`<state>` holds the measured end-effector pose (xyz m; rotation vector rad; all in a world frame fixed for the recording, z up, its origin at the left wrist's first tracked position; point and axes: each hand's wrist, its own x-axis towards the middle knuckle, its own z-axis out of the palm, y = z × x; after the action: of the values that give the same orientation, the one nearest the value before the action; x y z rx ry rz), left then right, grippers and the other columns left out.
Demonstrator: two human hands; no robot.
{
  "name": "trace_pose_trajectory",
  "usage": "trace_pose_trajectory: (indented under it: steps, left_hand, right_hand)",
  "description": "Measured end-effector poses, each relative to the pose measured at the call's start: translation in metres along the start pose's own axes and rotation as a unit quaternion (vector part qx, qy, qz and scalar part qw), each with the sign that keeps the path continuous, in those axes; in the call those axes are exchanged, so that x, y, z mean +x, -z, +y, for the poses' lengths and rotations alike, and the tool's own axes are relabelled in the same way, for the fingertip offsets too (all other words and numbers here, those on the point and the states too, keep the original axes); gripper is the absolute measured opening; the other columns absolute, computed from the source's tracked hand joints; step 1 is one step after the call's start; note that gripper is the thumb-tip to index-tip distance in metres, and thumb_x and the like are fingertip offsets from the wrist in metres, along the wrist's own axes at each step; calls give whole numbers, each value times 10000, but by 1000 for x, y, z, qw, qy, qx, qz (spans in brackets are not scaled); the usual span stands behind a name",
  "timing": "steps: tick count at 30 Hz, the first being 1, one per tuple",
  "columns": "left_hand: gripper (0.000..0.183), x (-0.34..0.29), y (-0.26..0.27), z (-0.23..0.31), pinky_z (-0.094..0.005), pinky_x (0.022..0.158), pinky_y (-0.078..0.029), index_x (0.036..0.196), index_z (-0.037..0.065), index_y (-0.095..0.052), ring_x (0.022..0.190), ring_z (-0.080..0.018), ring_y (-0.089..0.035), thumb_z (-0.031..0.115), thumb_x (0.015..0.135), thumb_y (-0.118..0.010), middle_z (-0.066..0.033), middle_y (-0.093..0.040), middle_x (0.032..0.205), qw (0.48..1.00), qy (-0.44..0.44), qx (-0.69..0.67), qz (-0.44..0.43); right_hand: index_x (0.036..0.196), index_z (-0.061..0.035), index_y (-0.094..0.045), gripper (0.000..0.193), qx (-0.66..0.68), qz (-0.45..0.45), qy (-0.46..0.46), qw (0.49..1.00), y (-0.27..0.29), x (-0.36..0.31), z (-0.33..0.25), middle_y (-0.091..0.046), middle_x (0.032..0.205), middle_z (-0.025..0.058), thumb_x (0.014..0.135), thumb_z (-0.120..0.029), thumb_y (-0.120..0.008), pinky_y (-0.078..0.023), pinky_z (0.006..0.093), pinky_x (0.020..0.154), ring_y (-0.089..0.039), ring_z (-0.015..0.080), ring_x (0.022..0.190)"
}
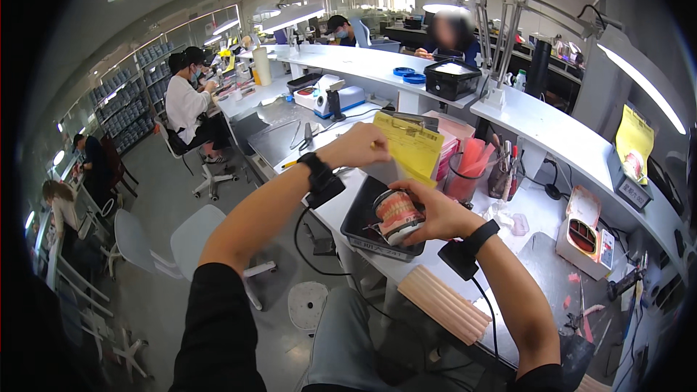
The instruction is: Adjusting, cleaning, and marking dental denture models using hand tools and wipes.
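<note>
My right hand (433, 212) is closed around a dental model (398, 210), which has pink gums, cream teeth and a pale base with metal parts. It holds the model tilted over a black plastic tray (355, 216) at the bench edge. My left hand (365, 147) is closed in a pinch at the left edge of a yellow printed sheet (414, 147), which stands slanted above the far side of the tray. Both wrists wear black straps with small dark boxes and cables.
Pink wax sheets (472, 162) stand in a clear cup beside a holder of tools (502, 176). Long beige strips (443, 303) lie at the near edge. A white box with a red interior (585, 236) sits on the right. Lamp arms (508, 36) rise behind; several people work farther off.
</note>
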<state>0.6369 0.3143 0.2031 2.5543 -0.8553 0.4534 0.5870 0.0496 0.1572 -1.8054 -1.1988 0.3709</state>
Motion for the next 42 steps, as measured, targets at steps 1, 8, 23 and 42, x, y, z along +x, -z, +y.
trace_pose_trajectory:
  steps: [1, 8, 23, 42]
  left_hand:
    - [244, -5, 8, 10, -364, 662, -516, 796, 6, -715, 704, -269, -679, 240, 786, -785, -154, -691, 751, 1000, -2, 0, -3]
    - [413, -3, 38, 18, -300, 481, -380, 604, 18, -646, 490, -115, -496, 345, 748, -854, -46, -560, 521, 988, 26, -18, -151]
    - [137, 48, -1, -9, -429, 925, -464, 937, 55, -568, 1053, -336, -584, 3, 810, -579, -119, -598, 1128, 989, -98, 109, 26]
    - [454, 21, -29, 2, -451, 1000, -317, 1056, 164, -652, 1210, -317, -425, 345, 692, -853, -120, -468, 1334, 958, -122, 224, 129]
  right_hand:
    - [1472, -85, -396, 998, 34, -17, -10, 999, 1, -2, 1, -582, 1296, 108, 600, -87, -879, -444, 345, 1066, -563, 219, 1211]
    - [1501, -55, -376, 992, -134, -6, 102, 986, 29, -9, 6, -532, 1399, 192, 628, -88, -844, -439, 369, 1081, -542, 280, 1293]
    - [941, -95, -686, 157, -579, 70, -30, 811, 32, -46, 93, -661, 871, 87, 790, -65, -652, -556, 416, 717, -664, 302, 897]
    - [938, -10, -669, 186, -227, 312, 4, 923, 34, -19, 28, -632, 814, 133, 755, 4, -702, -525, 349, 644, -647, 286, 700]
